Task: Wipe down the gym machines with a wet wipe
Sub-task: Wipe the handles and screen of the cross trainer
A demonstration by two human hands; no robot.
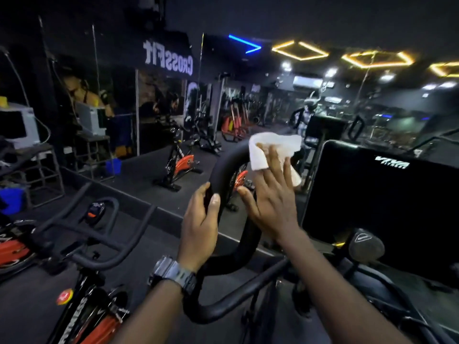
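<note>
A black padded handlebar loop (224,167) of a gym machine rises in front of me. My left hand (200,227), with a grey watch at the wrist, grips the loop's left side, fingers and thumb curled round it. My right hand (272,194) lies flat with straight fingers, pressing a white wet wipe (265,150) against the loop's upper right part. The wipe is crumpled and sticks out above and beside my fingers.
The machine's black console screen (380,202) stands to the right. A spin bike with black handlebars (96,234) and orange parts is at the left. A wall mirror (173,108) ahead reflects more orange bikes and a person. A shelf with a monitor (17,127) stands far left.
</note>
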